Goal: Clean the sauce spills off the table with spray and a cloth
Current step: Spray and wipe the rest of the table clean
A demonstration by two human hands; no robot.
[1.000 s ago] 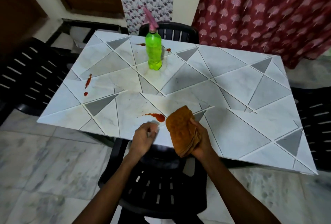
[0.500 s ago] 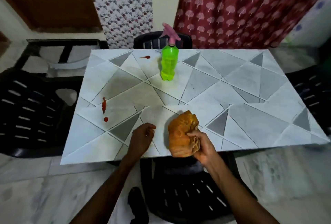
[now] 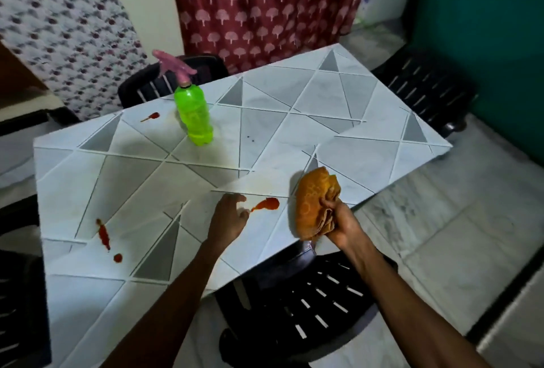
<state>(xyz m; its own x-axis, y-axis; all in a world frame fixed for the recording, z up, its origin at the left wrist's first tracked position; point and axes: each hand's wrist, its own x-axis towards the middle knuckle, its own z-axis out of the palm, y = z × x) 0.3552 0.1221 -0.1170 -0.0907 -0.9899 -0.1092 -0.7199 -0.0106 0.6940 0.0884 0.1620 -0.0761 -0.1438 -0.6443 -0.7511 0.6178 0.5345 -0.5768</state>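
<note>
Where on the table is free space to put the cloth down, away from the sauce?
Free: the table's right half, beyond the spray bottle and the cloth; also the middle, between bottle and near spill. Crowded: the near edge, where left hand, spill and cloth are close.
</note>
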